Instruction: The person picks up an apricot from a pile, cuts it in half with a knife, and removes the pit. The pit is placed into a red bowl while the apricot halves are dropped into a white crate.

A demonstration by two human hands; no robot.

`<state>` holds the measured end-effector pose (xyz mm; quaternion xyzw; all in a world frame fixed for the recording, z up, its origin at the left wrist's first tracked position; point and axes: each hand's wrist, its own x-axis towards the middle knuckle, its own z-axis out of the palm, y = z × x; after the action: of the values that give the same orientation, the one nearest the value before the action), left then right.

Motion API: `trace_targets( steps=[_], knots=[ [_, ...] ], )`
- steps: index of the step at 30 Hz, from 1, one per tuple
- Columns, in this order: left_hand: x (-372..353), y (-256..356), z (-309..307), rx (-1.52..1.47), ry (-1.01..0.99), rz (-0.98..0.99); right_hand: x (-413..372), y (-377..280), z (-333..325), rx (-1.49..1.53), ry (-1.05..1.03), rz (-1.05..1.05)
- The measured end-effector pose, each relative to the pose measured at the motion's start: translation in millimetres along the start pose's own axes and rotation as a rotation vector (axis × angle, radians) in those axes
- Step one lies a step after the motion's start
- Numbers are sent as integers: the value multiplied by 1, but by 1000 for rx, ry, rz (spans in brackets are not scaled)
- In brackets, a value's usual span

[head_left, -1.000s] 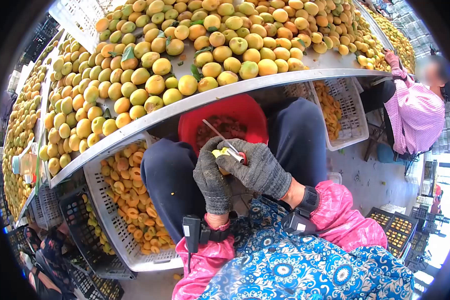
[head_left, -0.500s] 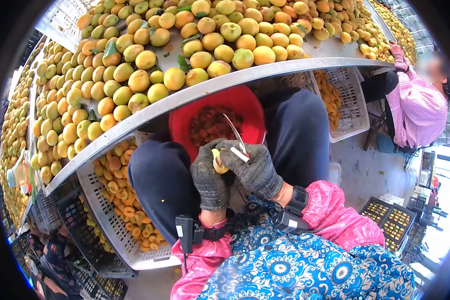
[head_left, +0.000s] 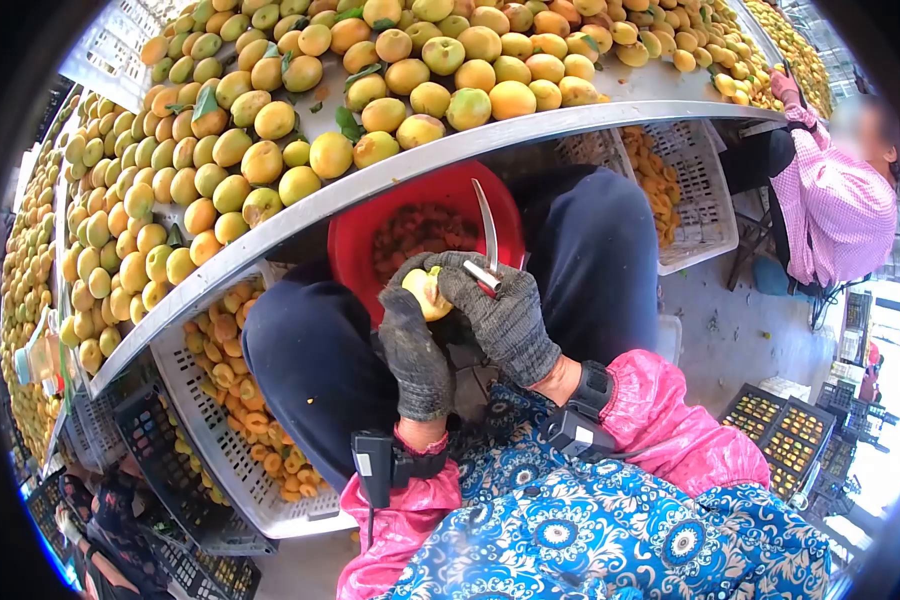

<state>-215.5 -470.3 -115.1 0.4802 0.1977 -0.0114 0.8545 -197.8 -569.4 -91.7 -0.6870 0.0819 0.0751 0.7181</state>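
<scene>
Cupping fruit (head_left: pixel 427 293), left hand (head_left: pixel 414 345) meets right hand (head_left: pixel 505 322), which clasps knife (head_left: pixel 489 232) pointing outward, presumably for clearance; fingertip contact unclear.

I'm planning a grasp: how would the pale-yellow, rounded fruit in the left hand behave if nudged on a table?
The pale-yellow, rounded fruit would likely roll, given its curved sides. It's probably light, fitting within the grey knit-gloved left hand.

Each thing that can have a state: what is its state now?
Held fruit: whole or cut, unclear
Knife: unsheathed, gripped
Left hand: gloved, grasping
Right hand: gloved, gripping knife
Red bucket: open, partly filled
White crate, left: open, holding cut fruit
White crate, right: open, partly filled
Table: loaded with whole fruit
</scene>
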Motion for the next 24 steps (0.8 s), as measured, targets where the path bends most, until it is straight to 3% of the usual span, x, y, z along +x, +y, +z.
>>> trace_targets(
  steps=[1, 3, 5, 7, 9, 12, 13, 16, 19, 21, 23, 24],
  knots=[
    [0, -2, 2, 1, -7, 1, -2, -3, 0, 43, 11, 0],
    [1, -7, 5, 223, 26, 334, -8, -7, 6, 174, 42, 112],
    [0, -10, 3, 242, 36, 355, -14, -7, 11, 408, 105, 266],
    [-2, -10, -1, 264, 45, 375, -16, -11, 14, 387, 104, 303],
    [-3, -5, -3, 153, 95, 242, -17, -19, 13, 363, 105, 334],
    [-1, 8, -6, -35, 103, 94, -16, -25, -3, -110, -98, 70],
    [-2, 13, -5, -33, 104, 98, -15, -28, -8, -107, -101, 67],
    [-4, 25, -5, -195, 96, -367, -13, -33, -17, -39, -32, -24],
    [-3, 8, -11, -145, -40, -379, -8, -55, -23, 203, -8, 42],
    [-10, 4, -6, -190, 27, -412, -7, -63, -24, 330, -48, -66],
    [-18, 6, -6, -237, -67, -537, -3, -72, -23, 303, -2, -103],
    [-19, 10, -14, -286, -253, -587, -1, -74, -22, 271, 47, -133]
  ],
)
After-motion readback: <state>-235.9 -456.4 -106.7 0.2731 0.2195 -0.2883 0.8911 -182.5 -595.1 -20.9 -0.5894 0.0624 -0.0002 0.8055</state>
